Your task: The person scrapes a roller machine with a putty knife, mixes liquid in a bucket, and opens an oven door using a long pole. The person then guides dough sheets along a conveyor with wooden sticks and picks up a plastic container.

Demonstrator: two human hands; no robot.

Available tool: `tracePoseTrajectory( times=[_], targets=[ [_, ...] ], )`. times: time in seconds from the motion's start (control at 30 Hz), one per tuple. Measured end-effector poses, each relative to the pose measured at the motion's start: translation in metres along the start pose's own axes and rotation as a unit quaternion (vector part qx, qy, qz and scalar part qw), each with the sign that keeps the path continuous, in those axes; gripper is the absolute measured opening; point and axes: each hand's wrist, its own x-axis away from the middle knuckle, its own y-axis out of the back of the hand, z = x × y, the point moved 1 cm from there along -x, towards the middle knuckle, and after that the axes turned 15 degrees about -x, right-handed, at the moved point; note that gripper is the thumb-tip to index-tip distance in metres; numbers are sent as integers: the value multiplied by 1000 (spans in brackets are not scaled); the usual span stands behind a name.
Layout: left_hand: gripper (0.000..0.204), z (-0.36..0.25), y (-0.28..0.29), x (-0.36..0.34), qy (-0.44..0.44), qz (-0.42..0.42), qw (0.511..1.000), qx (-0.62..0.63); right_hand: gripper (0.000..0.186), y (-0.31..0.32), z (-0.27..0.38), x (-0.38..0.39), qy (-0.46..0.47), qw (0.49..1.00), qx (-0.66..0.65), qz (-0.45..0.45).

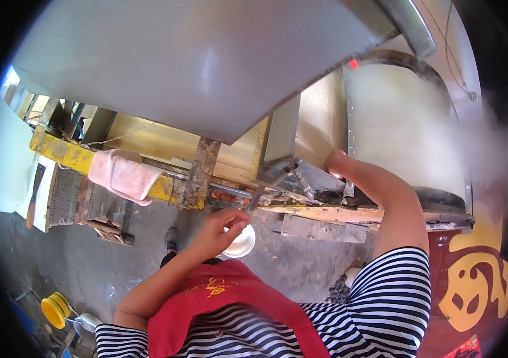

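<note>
Right hand at the steaming end, left hand by the metal bar

Your right hand reaches right of centre, to the near end of the pale trough, just beside the ridged metal edge that borders the broad white steaming surface at the upper right. Its fingers are mostly turned away, so whether they grip anything cannot be told.

Your left hand is held just below the centre of the frame, fingers curled in toward the thumb. Their tips come close to the lower end of a thin metal bar, which slants up to the right toward the end of the trough. You may be pinching that bar or only holding your hand beside it; this view does not settle which.

The step in hand looks like work at the trough's near end, with the right hand doing the reaching. The next move seems to call for a sure hold there and a forearm kept off the hot surface, as steam drifts thickly along the right side. Watch your left wrist too: the white bucket shows right behind that hand, lower down near the floor.
</note>
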Motion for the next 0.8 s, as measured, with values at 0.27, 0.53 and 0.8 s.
tracePoseTrajectory(
  times=[0.27,0.53,0.8],
  targets=[
    [15,5,-12,-13,3,13,1000,21,25,-23,-10,-15,81,995,-14,-48],
    [13,5,-11,-10,-1,0,1000,20,23,-11,-12,17,128,981,-121,-75],
    [13,-9,-19,-14,-25,49,998,-15,22,30,-29,92,89,922,-325,-191]
  ],
)
